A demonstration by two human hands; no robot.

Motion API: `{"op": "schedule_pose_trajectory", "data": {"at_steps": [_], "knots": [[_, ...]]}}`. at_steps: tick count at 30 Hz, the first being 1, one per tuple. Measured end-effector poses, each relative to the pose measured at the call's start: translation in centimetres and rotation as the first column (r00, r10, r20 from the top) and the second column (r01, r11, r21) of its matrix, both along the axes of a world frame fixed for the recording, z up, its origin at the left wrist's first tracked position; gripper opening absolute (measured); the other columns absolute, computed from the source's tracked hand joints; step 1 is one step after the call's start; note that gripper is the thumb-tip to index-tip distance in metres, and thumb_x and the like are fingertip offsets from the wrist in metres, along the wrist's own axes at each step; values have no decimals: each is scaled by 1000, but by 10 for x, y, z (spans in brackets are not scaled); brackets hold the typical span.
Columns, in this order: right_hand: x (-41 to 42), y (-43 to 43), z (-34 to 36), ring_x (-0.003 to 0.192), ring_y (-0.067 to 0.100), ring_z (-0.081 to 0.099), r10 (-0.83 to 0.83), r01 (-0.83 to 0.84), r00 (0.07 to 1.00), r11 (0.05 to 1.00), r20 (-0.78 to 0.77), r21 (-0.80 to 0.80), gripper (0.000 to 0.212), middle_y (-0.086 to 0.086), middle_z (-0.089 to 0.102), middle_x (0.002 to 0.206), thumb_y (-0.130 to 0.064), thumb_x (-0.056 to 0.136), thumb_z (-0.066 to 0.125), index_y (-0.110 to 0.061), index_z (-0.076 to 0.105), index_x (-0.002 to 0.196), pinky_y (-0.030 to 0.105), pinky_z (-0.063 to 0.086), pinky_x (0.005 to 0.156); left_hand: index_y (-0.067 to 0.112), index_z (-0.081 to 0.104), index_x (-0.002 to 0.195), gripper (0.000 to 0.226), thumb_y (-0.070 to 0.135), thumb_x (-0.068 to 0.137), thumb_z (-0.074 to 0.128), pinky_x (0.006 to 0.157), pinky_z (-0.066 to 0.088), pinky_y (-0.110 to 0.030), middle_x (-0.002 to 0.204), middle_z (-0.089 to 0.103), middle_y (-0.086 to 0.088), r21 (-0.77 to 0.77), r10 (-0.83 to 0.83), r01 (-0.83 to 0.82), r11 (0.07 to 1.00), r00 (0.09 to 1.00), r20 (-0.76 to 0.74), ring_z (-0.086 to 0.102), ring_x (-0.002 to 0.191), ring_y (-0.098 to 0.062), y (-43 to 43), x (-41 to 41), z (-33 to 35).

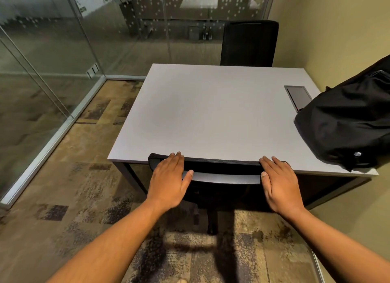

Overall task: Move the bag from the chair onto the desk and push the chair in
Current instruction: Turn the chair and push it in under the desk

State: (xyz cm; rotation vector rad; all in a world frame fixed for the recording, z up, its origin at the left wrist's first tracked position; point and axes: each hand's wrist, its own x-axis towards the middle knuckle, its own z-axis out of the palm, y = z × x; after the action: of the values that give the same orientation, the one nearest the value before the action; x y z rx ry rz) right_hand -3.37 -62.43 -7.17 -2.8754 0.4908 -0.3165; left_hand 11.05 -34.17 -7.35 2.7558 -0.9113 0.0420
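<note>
1. Grey table (211, 113) fills the middle of the view, mostly bare, with a cable hatch (298, 95) set in near its right edge.
2. Black bag (346, 122) already up on the table at the right side, lying slumped, partly over the hatch's near corner and close to the near right corner of the table. First half of the task judged done.
3. Chair (219, 168) in front, backrest top just at the near table edge, seat out of sight beneath, column and base visible below on the carpet (63, 187). Looks nearly or fully pushed in; cannot tell whether any travel is left. At most a last short push seems to remain.
4. Second chair (249, 44) tucked at the far side, no part in the job.
5. Left hand (171, 181) laid flat on the backrest's left end, fingers stretched out and together, tips reaching the top edge, thumb spread along the grey bar. Pressing, not gripping; nothing held.
6. Right hand (278, 183) mirrored on the right end, likewise flat and unclenched, fingers over the top edge, thumb on the bar. Nothing held.
</note>
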Motion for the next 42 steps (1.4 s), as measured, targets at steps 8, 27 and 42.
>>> {"op": "schedule_pose_trajectory", "data": {"at_steps": [8, 27, 42], "knots": [[13, -9, 1, 137, 27, 41, 14, -14, 1000, 1000, -14, -14, 56, 7, 54, 141, -38, 98, 21, -10, 51, 136, 43, 28, 115, 10, 37, 144, 71, 57, 98, 9, 114, 19, -38, 150, 38, -9, 16, 32, -32, 999, 999, 32, 28, 141, -22, -11, 9, -3], [11, -9, 5, 137, 25, 40, 29, -30, 999, 999, -36, -27, 56, 6, 53, 142, -37, 98, 21, -11, 50, 137, 44, 28, 116, 12, 34, 145, 72, 56, 97, 6, 115, 16, -37, 152, 35, -7, 26, 66, -67, 997, 997, 33, 25, 142, -20, -14, 7, -3], [9, -6, 10, 142, 24, 32, 25, -31, 994, 998, -109, -59, 59, 5, 46, 148, -40, 98, 14, -13, 42, 143, 42, 23, 118, 10, 27, 148, 68, 53, 98, 11, 115, 8, -34, 155, 28, -8, 33, 50, -51, 998, 999, 13, 18, 144, -20, -12, 3, 3]]}}
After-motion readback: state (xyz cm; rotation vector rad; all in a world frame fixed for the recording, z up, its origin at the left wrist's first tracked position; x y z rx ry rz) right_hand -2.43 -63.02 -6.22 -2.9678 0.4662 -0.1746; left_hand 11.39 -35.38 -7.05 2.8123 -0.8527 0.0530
